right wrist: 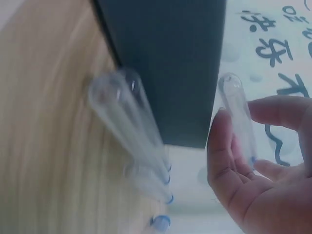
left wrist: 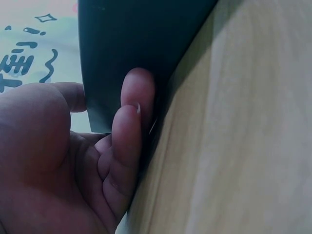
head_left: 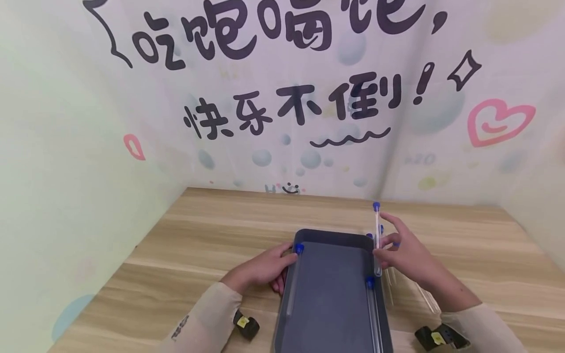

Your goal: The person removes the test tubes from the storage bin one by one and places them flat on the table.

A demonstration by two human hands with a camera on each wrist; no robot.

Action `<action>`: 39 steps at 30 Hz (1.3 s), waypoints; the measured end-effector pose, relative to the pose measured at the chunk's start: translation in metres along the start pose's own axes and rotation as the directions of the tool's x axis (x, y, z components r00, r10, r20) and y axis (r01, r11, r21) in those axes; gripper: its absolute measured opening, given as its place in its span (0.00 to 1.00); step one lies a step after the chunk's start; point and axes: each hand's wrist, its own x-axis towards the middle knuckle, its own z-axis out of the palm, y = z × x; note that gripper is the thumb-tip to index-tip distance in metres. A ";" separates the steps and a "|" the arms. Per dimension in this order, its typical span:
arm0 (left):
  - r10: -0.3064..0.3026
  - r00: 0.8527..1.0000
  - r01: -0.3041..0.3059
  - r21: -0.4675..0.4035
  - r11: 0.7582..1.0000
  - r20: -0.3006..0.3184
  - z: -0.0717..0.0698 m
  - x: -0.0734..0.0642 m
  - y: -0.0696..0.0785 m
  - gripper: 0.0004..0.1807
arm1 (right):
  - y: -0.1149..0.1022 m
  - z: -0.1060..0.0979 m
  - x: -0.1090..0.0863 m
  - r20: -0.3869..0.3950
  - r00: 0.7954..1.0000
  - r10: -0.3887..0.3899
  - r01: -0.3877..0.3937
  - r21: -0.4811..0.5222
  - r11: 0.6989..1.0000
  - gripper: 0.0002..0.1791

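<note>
In the head view, the bottom edge cuts off the near end of your grey tray (head_left: 328,299) and of the capped tube (head_left: 374,316) along its right side, while the top edge crops the upper line of lettering (head_left: 304,29). Your right hand (head_left: 405,254) and the tray partly hide the tubes outside (right wrist: 130,127), too blurred for you to count. The print (head_left: 180,327) on your left sleeve (head_left: 211,318) is too small to read.

Tubes (head_left: 377,233) look clear and glossy, caps (head_left: 376,206) smooth plastic, tray (head_left: 328,294) smooth and matt, table (head_left: 220,215) wood-grained, backdrop (head_left: 247,166) cloth-like, sleeves (head_left: 207,314) matt cloth.
</note>
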 end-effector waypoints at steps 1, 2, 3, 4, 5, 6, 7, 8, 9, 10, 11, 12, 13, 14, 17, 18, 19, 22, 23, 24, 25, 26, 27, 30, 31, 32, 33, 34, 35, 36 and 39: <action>0.000 1.000 0.000 -0.001 1.000 -0.001 0.000 0.000 0.000 0.27 | 0.001 -0.002 0.001 0.003 1.000 0.008 -0.008 -0.014 1.000 0.50; 0.000 1.000 0.000 -0.001 1.000 0.000 0.000 0.000 0.000 0.27 | 0.003 -0.004 0.001 0.006 1.000 0.018 -0.018 -0.025 1.000 0.50; 0.000 1.000 0.000 -0.001 1.000 0.002 0.000 0.000 0.000 0.27 | 0.004 -0.005 0.002 0.008 1.000 0.025 -0.025 -0.034 0.999 0.50; -0.001 1.000 0.001 -0.003 1.000 0.005 0.001 0.000 0.000 0.27 | 0.006 -0.007 0.002 0.010 0.999 0.031 -0.031 -0.044 0.999 0.50; -0.001 1.000 0.001 -0.004 1.000 0.007 0.001 0.000 0.001 0.27 | 0.007 -0.008 0.002 0.012 0.999 0.038 -0.037 -0.051 0.998 0.50; -0.001 1.000 0.001 -0.005 1.000 0.007 0.001 0.000 0.001 0.27 | 0.009 -0.009 0.003 0.013 0.999 0.040 -0.040 -0.060 0.997 0.50; -0.002 1.000 0.002 -0.006 1.000 0.005 0.001 0.000 0.001 0.27 | 0.010 -0.010 0.003 0.014 0.999 0.041 -0.040 -0.064 0.997 0.50; -0.002 1.000 0.002 -0.008 1.000 0.003 0.001 0.000 0.001 0.27 | 0.011 -0.011 0.003 0.017 0.999 0.043 -0.042 -0.070 0.997 0.50; -0.003 1.000 0.003 -0.009 1.000 0.001 0.000 0.000 0.001 0.27 | 0.012 -0.012 0.003 0.022 0.999 0.045 -0.043 -0.081 0.996 0.50; -0.003 1.000 0.003 -0.010 1.000 0.000 0.000 0.000 0.002 0.27 | 0.013 -0.012 0.004 0.030 0.998 0.048 -0.045 -0.090 0.995 0.50; -0.002 1.000 0.002 -0.010 1.000 0.000 0.000 0.000 0.002 0.27 | 0.013 -0.013 0.003 0.039 0.998 0.051 -0.047 -0.102 0.994 0.50; -0.003 1.000 0.003 -0.011 1.000 0.001 0.000 0.000 0.002 0.27 | 0.014 -0.013 0.003 0.049 0.997 0.056 -0.051 -0.110 0.993 0.50; -0.003 1.000 0.003 -0.010 1.000 0.003 0.000 0.000 0.002 0.27 | 0.015 -0.014 0.003 0.059 0.996 0.062 -0.055 -0.120 0.991 0.50; -0.004 1.000 0.004 -0.009 1.000 0.005 0.000 0.000 0.002 0.27 | 0.016 -0.014 0.003 0.066 0.996 0.067 -0.057 -0.135 0.989 0.49; -0.005 1.000 0.005 -0.005 1.000 0.004 -0.001 0.000 0.003 0.27 | 0.019 -0.015 0.003 0.073 0.994 0.083 -0.069 -0.183 0.981 0.48; -0.006 1.000 0.006 -0.005 1.000 0.002 -0.001 0.000 0.003 0.27 | 0.019 -0.015 0.003 0.070 0.994 0.085 -0.069 -0.200 0.977 0.47; -0.005 1.000 0.005 -0.002 1.000 0.000 -0.001 0.001 0.003 0.27 | 0.020 -0.016 0.003 0.066 0.994 0.086 -0.069 -0.217 0.974 0.47; -0.003 1.000 0.003 -0.002 1.000 -0.003 -0.001 0.000 0.004 0.27 | 0.023 -0.016 0.004 0.051 0.995 0.091 -0.074 -0.276 0.958 0.46; -0.003 1.000 0.003 -0.002 1.000 -0.002 -0.001 0.000 0.004 0.27 | 0.023 -0.016 0.004 0.048 0.994 0.096 -0.078 -0.293 0.953 0.46; -0.002 1.000 0.002 -0.002 1.000 0.000 -0.001 0.000 0.004 0.27 | 0.024 -0.016 0.004 0.042 0.994 0.101 -0.083 -0.314 0.946 0.46; -0.001 1.000 0.001 -0.002 1.000 0.001 -0.001 0.000 0.004 0.27 | 0.024 -0.016 0.005 0.037 0.994 0.105 -0.087 -0.331 0.940 0.45; 0.000 1.000 0.000 -0.002 1.000 0.000 -0.001 0.000 0.004 0.27 | 0.024 -0.016 0.005 0.031 0.994 0.107 -0.090 -0.353 0.931 0.45; 0.001 1.000 -0.001 -0.002 1.000 -0.001 -0.001 0.000 0.004 0.27 | 0.025 -0.016 0.005 0.029 0.994 0.105 -0.088 -0.366 0.927 0.45; 0.009 1.000 -0.009 -0.001 1.000 -0.001 -0.001 0.001 0.003 0.26 | 0.025 -0.016 0.005 0.019 0.994 0.108 -0.091 -0.401 0.911 0.44; 0.010 1.000 -0.010 -0.001 1.000 -0.001 -0.001 0.001 0.003 0.26 | 0.025 -0.016 0.004 0.019 0.994 0.108 -0.091 -0.410 0.908 0.43; 0.012 1.000 -0.012 -0.001 1.000 0.000 0.000 0.001 0.003 0.26 | 0.025 -0.016 0.004 0.021 0.994 0.109 -0.091 -0.417 0.905 0.43; 0.012 1.000 -0.012 -0.001 1.000 0.003 0.000 0.001 0.002 0.26 | 0.024 -0.015 0.004 0.022 0.994 0.111 -0.092 -0.423 0.902 0.42; 0.010 1.000 -0.010 -0.001 1.000 0.005 0.000 0.001 0.002 0.26 | 0.024 -0.015 0.003 0.022 0.993 0.113 -0.093 -0.431 0.897 0.42; 0.008 1.000 -0.008 -0.001 1.000 0.004 0.000 0.001 0.002 0.26 | 0.024 -0.015 0.003 0.024 0.994 0.110 -0.089 -0.438 0.894 0.41; 0.007 1.000 -0.007 0.001 1.000 0.003 0.000 0.001 0.002 0.26 | 0.024 -0.015 0.002 0.023 0.994 0.107 -0.085 -0.448 0.890 0.41; 0.005 1.000 -0.005 0.001 1.000 0.000 0.000 0.001 0.001 0.26 | 0.024 -0.014 0.002 0.021 0.995 0.095 -0.074 -0.475 0.877 0.39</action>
